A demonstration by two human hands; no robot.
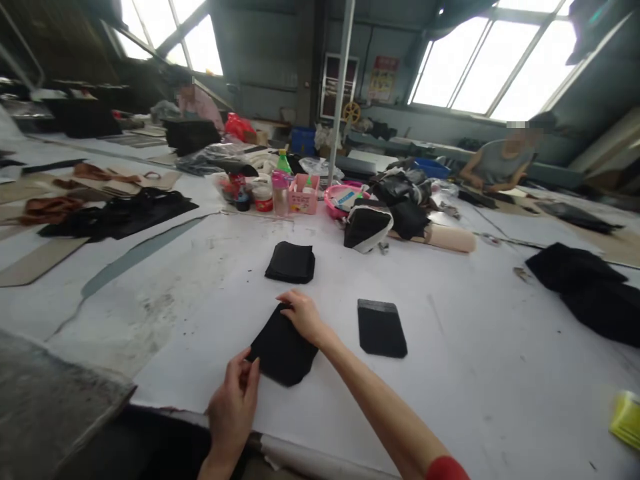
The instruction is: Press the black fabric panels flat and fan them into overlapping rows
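In front of me a black flat piece with cut corners [284, 353] lies on the white-covered table [450, 400], perhaps with others under it. My left hand [233, 399] pinches its left corner between thumb and fingers. At the far edge of the same piece, the thumb and fingers of my right hand [301, 315] close on it. Just beyond sits a small stack of black pieces [290, 262]. To the right, apart from both hands, lies a black piece with a grey strip along its far edge [383, 331]. Whether the pieces are cloth or leather I cannot tell.
A pink box [303, 195], a pink basin [336, 202] and a bottle [281, 193] stand beyond the stack. Black material [590, 287] lies on the right. A metal pole [342, 93] rises behind. Two people [503, 163] sit farther off. A yellow packet [625, 419] is near right.
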